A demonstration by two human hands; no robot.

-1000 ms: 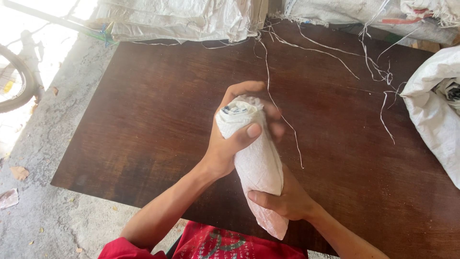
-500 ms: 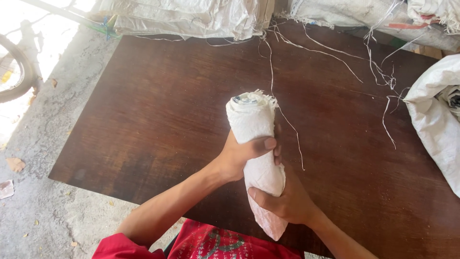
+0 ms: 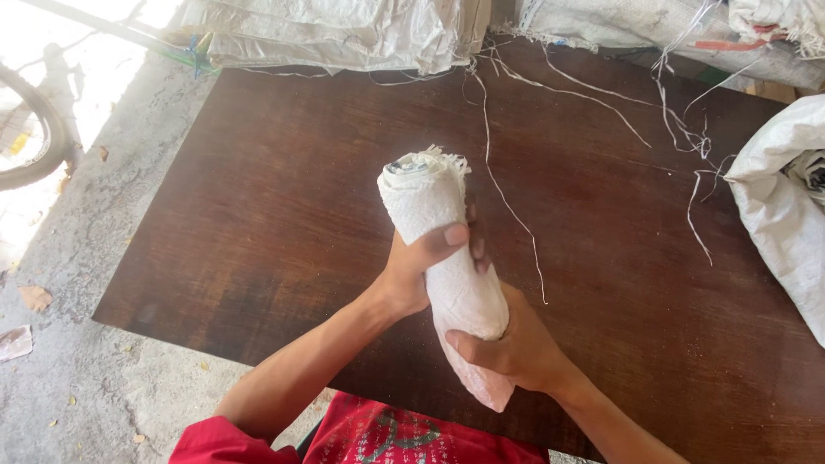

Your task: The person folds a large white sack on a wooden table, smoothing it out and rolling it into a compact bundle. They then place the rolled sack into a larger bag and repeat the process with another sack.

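A tightly rolled white woven sack is held nearly upright over a dark brown wooden board. Its frayed top end points away from me. My left hand wraps around the middle of the roll, thumb across the front. Lower down, my right hand grips the roll from the right side, and the bottom end sticks out below it.
Folded white woven sacks lie along the board's far edge. Another white sack rests at the right. Loose white plastic threads trail over the board. Bare concrete floor lies to the left, with a wheel at the far left.
My left hand has slid down from the top of the roll to its middle, baring the frayed top end. The right hand keeps its grip near the bottom.
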